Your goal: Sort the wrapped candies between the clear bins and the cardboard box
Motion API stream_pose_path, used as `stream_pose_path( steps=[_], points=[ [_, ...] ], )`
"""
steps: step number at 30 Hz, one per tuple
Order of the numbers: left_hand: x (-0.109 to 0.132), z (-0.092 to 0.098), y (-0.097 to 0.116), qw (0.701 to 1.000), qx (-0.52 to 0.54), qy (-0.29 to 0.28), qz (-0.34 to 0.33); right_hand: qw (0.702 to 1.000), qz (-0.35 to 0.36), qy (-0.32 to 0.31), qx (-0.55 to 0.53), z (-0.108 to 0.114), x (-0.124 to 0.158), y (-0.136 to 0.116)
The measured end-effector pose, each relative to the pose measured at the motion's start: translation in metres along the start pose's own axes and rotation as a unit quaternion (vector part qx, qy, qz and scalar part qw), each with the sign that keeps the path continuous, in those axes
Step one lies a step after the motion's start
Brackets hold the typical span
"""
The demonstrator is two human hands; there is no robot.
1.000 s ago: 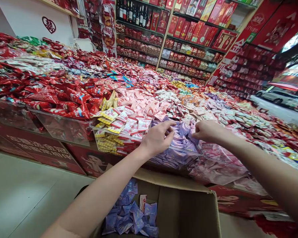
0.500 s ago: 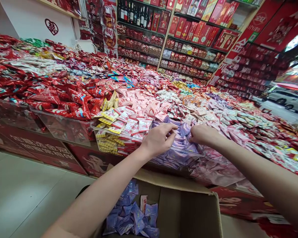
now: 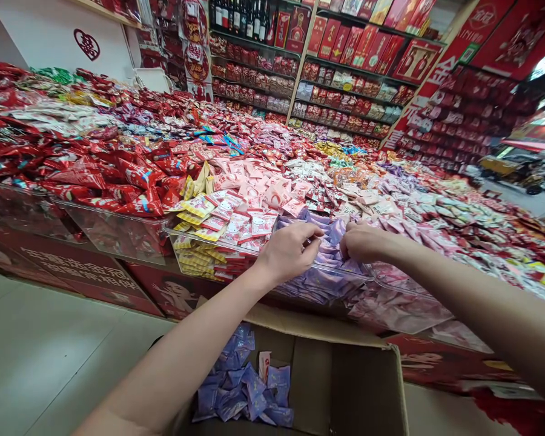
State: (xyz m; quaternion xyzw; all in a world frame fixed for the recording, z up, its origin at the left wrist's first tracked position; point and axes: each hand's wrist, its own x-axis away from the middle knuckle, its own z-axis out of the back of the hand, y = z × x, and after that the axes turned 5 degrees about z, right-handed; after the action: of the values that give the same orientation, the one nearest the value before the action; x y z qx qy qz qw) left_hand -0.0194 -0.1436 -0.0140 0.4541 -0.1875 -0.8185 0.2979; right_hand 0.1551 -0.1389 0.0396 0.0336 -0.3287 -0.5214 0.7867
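Purple candy packets [image 3: 330, 237] stand in rows in a clear plastic bin, with both hands over them. My left hand [image 3: 290, 249] is curled at the bin's left side, fingers bent and thumb drawn in; what its fingertips hold, if anything, is hidden. At the right side, my right hand [image 3: 364, 241] is closed, its fingertips pinched on a purple packet among the others. Below my arms is an open cardboard box [image 3: 352, 381]. More purple packets [image 3: 249, 387] lie loose in its left part, with one pale pink-and-red packet [image 3: 264, 365] among them.
White, red and yellow packets [image 3: 227, 221] fill the adjoining bin on the left, beside red cone-shaped packets [image 3: 136, 175]. Pink packets [image 3: 399, 290] fill the bin on the right. Shelves [image 3: 295, 79] with bottles and red boxes stand behind. Tiled floor [image 3: 40, 351] shows at left.
My right hand has shifted slightly left and stays pinched among the purple packets. My left hand keeps nearly the same pose. The view has shifted a little.
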Motion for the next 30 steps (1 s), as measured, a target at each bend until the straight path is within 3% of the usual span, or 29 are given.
stream_pose_path(
  steps=[3,12,18,25,30],
  points=[
    [-0.001,0.0,0.0,1.0,0.004,-0.001,-0.002,0.999,0.009,-0.038,0.01,0.004,0.006,0.0],
    [0.0,0.0,0.0,1.0,-0.004,-0.009,-0.008,0.998,0.027,0.004,-0.059,-0.012,0.006,0.016],
    [0.0,-0.001,-0.001,1.0,-0.01,-0.008,-0.007,0.988,-0.046,0.064,-0.135,-0.007,0.006,0.029],
    [0.0,-0.001,0.0,1.0,-0.009,-0.009,-0.007,0.986,-0.023,0.02,-0.164,-0.01,0.007,0.023],
    [0.0,-0.001,0.0,1.0,-0.01,-0.007,-0.011,0.984,-0.042,0.045,-0.169,-0.007,0.009,0.031]
  ],
)
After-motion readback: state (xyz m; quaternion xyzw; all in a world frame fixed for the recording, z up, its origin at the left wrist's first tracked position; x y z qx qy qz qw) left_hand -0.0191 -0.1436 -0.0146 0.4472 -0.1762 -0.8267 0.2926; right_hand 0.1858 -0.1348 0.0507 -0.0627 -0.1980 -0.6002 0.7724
